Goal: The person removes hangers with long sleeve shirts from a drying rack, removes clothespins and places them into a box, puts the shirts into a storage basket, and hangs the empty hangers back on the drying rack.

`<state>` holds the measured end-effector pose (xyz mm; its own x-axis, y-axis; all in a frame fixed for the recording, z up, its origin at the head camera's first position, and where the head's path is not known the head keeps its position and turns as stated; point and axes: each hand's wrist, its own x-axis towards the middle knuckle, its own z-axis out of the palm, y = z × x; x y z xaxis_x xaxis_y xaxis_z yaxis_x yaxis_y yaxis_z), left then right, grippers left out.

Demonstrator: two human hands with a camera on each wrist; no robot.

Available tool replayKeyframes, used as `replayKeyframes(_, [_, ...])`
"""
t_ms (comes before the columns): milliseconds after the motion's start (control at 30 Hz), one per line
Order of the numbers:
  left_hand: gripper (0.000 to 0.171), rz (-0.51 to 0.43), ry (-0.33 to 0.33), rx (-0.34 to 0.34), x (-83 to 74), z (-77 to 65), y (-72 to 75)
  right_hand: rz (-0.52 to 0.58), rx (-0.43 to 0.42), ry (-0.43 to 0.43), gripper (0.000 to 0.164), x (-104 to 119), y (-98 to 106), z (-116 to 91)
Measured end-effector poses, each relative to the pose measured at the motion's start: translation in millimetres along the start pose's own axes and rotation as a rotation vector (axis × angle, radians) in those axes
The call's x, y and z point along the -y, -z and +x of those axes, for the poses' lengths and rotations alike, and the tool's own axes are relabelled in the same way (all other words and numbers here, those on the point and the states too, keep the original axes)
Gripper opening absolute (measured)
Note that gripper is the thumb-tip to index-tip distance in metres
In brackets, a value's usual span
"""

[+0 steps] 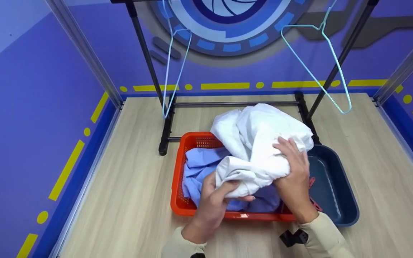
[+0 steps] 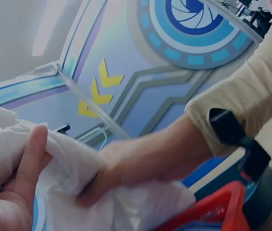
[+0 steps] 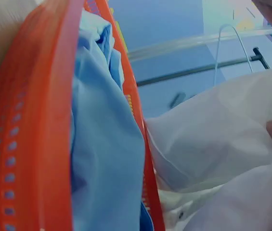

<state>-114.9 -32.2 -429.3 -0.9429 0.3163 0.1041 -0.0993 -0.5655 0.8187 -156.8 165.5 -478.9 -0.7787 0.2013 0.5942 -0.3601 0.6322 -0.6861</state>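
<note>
A bunched white cloth (image 1: pixel 260 132) is held up over the orange-red basket (image 1: pixel 175 179); its exact kind cannot be told. My left hand (image 1: pixel 213 202) grips its near-left fold, the thumb on top and fingers beneath. On the cloth's right side my right hand (image 1: pixel 294 172) holds it, with its fingers over the fabric. The left wrist view shows this right hand (image 2: pixel 140 166) blurred against the white folds. Under the white cloth, blue fabric (image 1: pixel 199 168) lies in the basket, and part of it is hidden.
A dark blue basin (image 1: pixel 350 193) stands right of the basket, with red clips (image 1: pixel 314 204) partly seen at its left side. Behind is a black rack (image 1: pixel 235 104). Two light-blue hangers hang there, a left hanger (image 1: pixel 168 71) and a right hanger (image 1: pixel 339 68).
</note>
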Motion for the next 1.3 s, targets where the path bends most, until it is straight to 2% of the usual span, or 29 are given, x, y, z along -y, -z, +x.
replayKeyframes(167, [0.034,0.061,0.037,-0.111,5.6,10.5,18.0,0.042,-0.073,-0.069,0.038,0.5,8.7,5.5])
replayKeyframes(300, [0.037,0.244,0.083,-0.168,14.8,19.1,34.1,0.114,-0.057,-0.137,0.039,4.4,14.1,9.0])
replayKeyframes(400, [0.04,0.469,0.081,-0.153,24.0,20.4,43.7,0.126,-0.041,-0.177,0.038,7.2,17.1,12.3])
replayKeyframes(500, [0.061,0.782,0.109,-0.073,33.0,13.0,50.5,0.11,-0.023,-0.199,0.036,8.2,19.1,16.4])
replayKeyframes(633, [0.094,1.275,0.136,0.17,44.9,-5.1,60.0,0.094,-0.026,-0.2,0.036,6.9,20.4,21.0])
replayKeyframes(700, [0.095,1.461,0.1,0.279,50.9,-12.9,65.3,0.083,-0.036,-0.195,0.036,5.8,20.4,22.6])
replayKeyframes(767, [0.082,1.584,0.035,0.328,56.5,-17.6,70.0,0.074,-0.042,-0.19,0.036,4.8,20.0,23.7])
replayKeyframes(867, [0.052,1.635,-0.047,0.315,62.7,-19.4,73.7,0.06,-0.029,-0.183,0.037,3.6,19.4,24.0])
replayKeyframes(967, [0.031,1.619,-0.102,0.304,65.9,-18.6,75.3,0.044,-0.015,-0.174,0.036,2.7,19.5,24.6])
replayKeyframes(1167, [0.023,1.579,-0.174,0.314,69.2,-17.8,77.4,0.038,-0.038,-0.184,0.035,4.4,26.3,30.0])
replayKeyframes(1300, [0.023,1.578,-0.201,0.307,71.0,-17.0,78.0,0.083,-0.032,-0.144,0.038,14.8,34.4,34.6])
